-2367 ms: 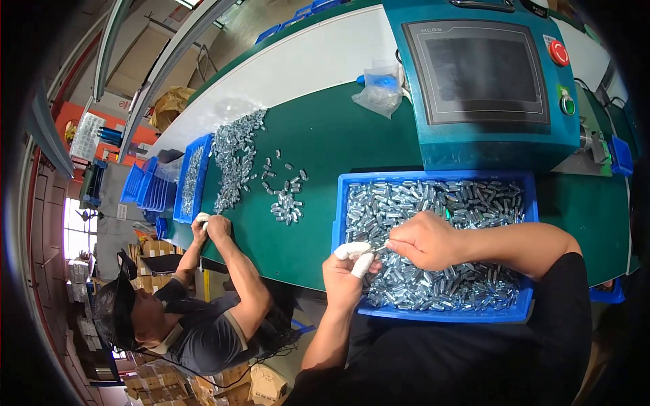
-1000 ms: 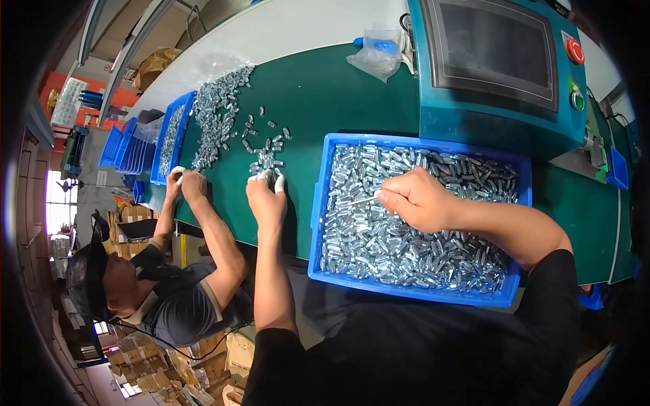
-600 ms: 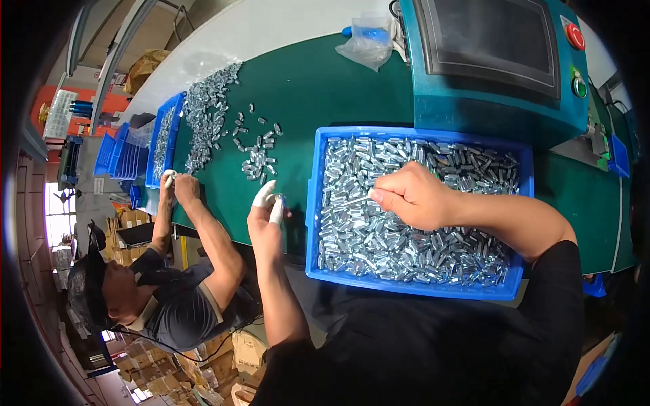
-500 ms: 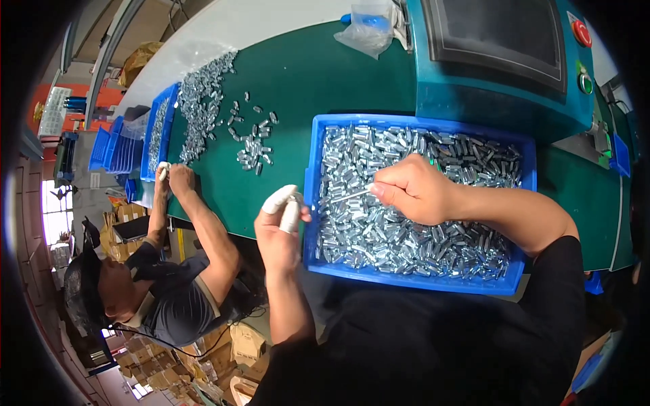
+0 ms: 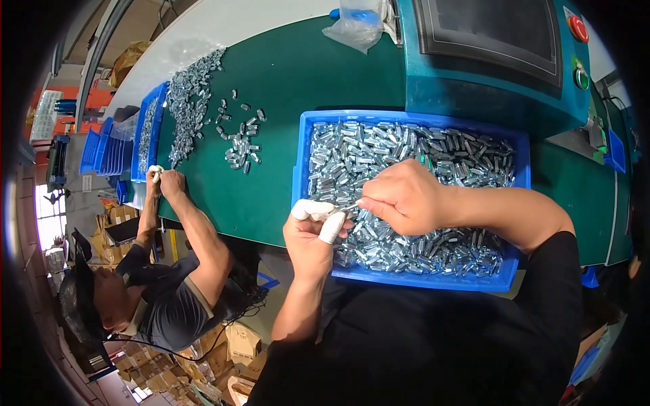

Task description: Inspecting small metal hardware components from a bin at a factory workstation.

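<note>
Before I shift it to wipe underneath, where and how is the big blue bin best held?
Probably take the blue bin by both short-end rims, coming from left and right: raised walls there offer a hold, while the far long side sits close to the teal machine. The right forearm crosses the right end.

- Left hand (image 5: pixel 309 245), white covers on thumb and forefinger, pinches a small metal piece, mostly hidden, over the near left part of a blue tray (image 5: pixel 302 145).
- Right hand (image 5: pixel 404 199), over the same tray, grips a thin metal rod (image 5: pixel 349 207); rod's far end at the left fingertips.
- Tray full of shiny metal pieces (image 5: pixel 460 233), set on green counter (image 5: pixel 291 88).
- Loose cluster (image 5: pixel 242 150) left of tray; larger heap (image 5: pixel 189 101) beyond.
- Teal machine (image 5: pixel 487 101) behind tray; red button (image 5: pixel 578 29) on it.
- Co-worker (image 5: pixel 176 308) at left, both hands at counter edge.
</note>
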`<state>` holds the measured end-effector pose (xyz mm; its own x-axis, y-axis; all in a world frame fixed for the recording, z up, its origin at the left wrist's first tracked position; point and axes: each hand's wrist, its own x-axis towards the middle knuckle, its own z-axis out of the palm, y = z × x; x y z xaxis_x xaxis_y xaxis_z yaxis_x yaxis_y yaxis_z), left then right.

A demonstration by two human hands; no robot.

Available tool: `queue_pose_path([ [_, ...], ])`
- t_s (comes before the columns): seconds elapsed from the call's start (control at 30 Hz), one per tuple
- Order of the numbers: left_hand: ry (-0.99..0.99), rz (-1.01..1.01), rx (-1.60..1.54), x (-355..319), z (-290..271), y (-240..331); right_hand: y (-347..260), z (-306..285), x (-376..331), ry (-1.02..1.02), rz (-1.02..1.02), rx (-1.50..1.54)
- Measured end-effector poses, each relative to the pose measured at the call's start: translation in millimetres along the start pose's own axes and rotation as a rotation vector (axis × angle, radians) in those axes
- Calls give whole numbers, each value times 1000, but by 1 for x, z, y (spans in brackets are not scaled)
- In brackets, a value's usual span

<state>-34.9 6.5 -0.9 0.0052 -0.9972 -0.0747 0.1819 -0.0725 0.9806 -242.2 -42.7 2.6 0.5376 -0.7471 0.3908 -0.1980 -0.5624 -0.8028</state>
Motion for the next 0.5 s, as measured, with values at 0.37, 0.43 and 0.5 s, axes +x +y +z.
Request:
queue_pose_path([
  [0.37,-123,141,86,-6,10,-7,-11,-2,1,-232,377,408],
  [0.43,-105,148,84,-7,8,-9,-8,-5,4,-279,452,501],
  [0.5,-89,154,80,-4,9,-7,-8,-7,6,-325,530,592],
])
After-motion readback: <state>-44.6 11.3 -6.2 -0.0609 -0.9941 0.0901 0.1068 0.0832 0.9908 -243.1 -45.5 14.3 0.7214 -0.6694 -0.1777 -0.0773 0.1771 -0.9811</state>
